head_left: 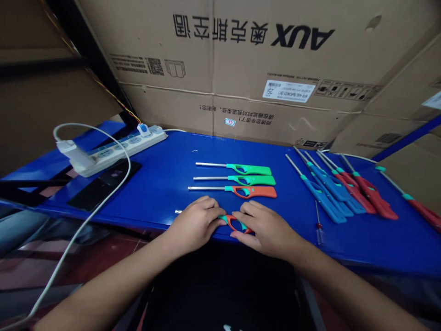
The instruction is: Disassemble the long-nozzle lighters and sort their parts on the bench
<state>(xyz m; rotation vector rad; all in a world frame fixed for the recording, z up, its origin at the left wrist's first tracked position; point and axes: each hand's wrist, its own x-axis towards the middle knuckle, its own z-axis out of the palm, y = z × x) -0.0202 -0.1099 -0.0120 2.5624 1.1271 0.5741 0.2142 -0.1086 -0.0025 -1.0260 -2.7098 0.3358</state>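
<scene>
Near the table's front edge, both my hands are closed on an orange long-nosed gas lighter (235,224) with teal trim. My left hand (198,221) grips it around the base of the metal tube, whose tip pokes out on the left. My right hand (267,228) wraps the handle end and hides most of it. Just beyond lie another orange lighter (257,191) and two green lighters, the nearer (258,179) and the farther (253,170), in parallel rows with their tubes pointing left.
On the right lie several blue lighters (322,197) and red lighters (374,195), plus a small screwdriver (320,234). A white power strip (119,149) with a trailing cable and a black phone (99,186) occupy the left. A large cardboard box (241,64) stands behind the blue table (155,179).
</scene>
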